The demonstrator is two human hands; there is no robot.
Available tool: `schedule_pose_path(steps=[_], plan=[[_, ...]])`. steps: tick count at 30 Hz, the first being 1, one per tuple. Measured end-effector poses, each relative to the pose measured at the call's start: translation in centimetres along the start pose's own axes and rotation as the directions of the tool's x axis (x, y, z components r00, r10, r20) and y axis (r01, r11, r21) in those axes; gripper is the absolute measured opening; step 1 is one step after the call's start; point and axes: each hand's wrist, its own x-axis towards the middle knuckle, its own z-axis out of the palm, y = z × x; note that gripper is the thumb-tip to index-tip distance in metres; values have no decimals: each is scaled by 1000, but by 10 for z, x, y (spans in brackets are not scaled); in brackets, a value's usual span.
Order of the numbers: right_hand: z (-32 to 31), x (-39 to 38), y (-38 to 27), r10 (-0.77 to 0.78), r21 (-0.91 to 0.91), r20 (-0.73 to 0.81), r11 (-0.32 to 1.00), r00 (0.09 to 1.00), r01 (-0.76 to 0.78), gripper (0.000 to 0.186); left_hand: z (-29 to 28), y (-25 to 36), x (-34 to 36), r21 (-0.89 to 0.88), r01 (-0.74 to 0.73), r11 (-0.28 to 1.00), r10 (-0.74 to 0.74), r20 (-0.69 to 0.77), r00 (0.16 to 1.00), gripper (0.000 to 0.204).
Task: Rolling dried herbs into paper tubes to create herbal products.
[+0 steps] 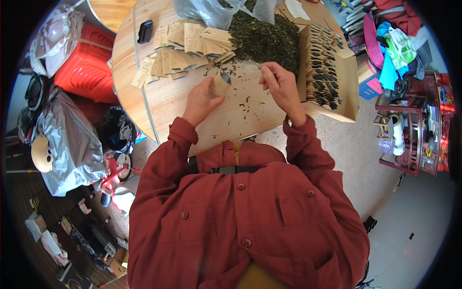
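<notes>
My left hand [199, 102] is closed round a small brown paper pouch [221, 85], its mouth open and facing up. To the right, my right hand [280, 85] pinches a small clear plastic scoop [250, 66] beside a heap of dark dried leaves [267, 41]; the scoop is hard to make out against the leaves, and its contents cannot be told. Flat paper pouches [185, 45] lie fanned in overlapping rows beyond my left hand. Loose bits of leaf [246, 107] are scattered on the table between my hands.
At the heap's right stands a cardboard box [350, 91] with rows of upright pouches. A clear plastic bag [211, 13] lies at the back, and a black object [145, 31] near the round table's left edge. Red stools [86, 67] stand left; a dark red shelf [409, 115] stands right.
</notes>
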Motion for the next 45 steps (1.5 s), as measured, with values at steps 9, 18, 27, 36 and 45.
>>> schedule_pose_path(steps=[9, 18, 27, 36, 45], plan=[[-5, -37, 74, 304, -267, -280, 886, 911, -378, 27, 8, 2, -1, -60, 35, 998, -31, 73, 997, 58], [1, -6, 117, 95, -401, -435, 870, 895, -287, 27, 7, 10, -1, -60, 34, 998, -29, 91, 995, 58], [7, -10, 102, 88, 20, -471, 996, 878, -89, 22, 13, 13, 9, -87, -13, 996, 17, 47, 999, 56], [2, -27, 33, 102, 385, -250, 923, 963, 2, 25, 15, 17, 24, 21, -52, 998, 50, 74, 996, 58], [-4, -19, 7, 15, 152, 59, 988, 998, -24, 22, 13, 15, 22, 26, -105, 994, 105, 4, 994, 57]])
